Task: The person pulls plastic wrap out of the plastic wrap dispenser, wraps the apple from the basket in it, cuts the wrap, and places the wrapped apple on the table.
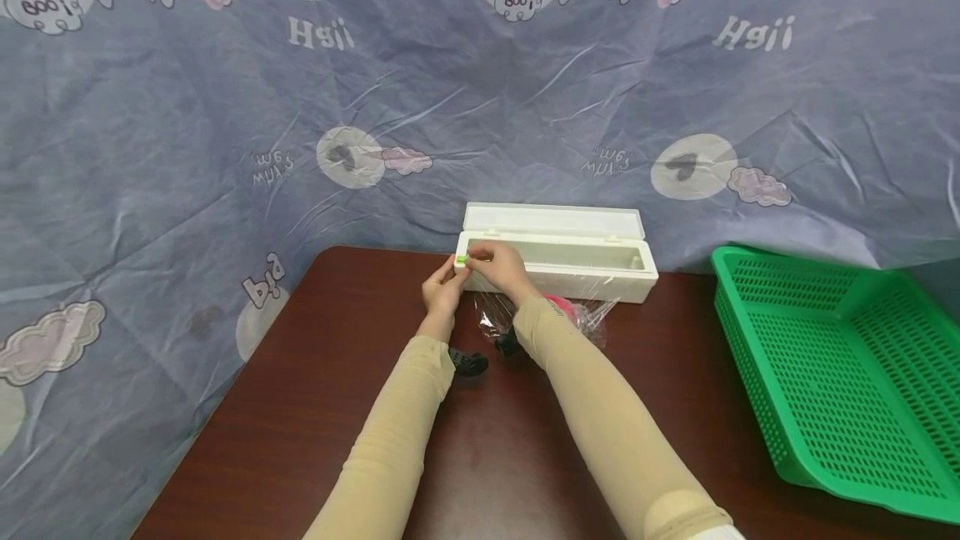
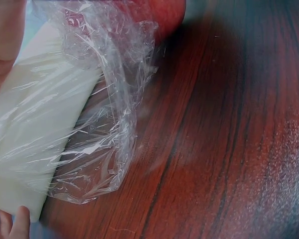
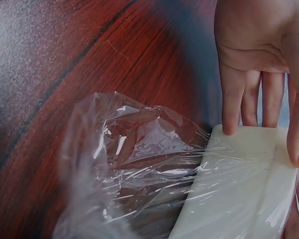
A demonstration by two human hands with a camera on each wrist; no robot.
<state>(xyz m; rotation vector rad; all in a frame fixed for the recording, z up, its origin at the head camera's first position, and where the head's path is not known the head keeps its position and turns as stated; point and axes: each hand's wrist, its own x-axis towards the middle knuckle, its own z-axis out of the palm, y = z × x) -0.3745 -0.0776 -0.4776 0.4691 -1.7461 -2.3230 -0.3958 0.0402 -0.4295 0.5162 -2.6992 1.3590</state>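
Observation:
A long white plastic-wrap box (image 1: 633, 285) stands at the back of the table with its lid (image 1: 555, 220) raised. My left hand (image 1: 442, 290) grips the box's left end, thumb on top and fingers against the end face. At that same end, the fingers of my right hand (image 1: 501, 267) pinch a small bright green slider (image 1: 461, 259) on the rim. Clear plastic wrap (image 2: 97, 149) stretches over the front wall and hangs crumpled down to the tabletop. Before the box lies a round red fruit (image 2: 165, 17), partly covered by the wrap; in the head view my right forearm hides some of it.
A green perforated basket (image 1: 750, 373) stands on the right side of the dark wood table (image 1: 300, 407). Behind the table hangs a grey-blue printed cloth (image 1: 480, 107). Black wrist straps (image 1: 469, 363) sit near both wrists.

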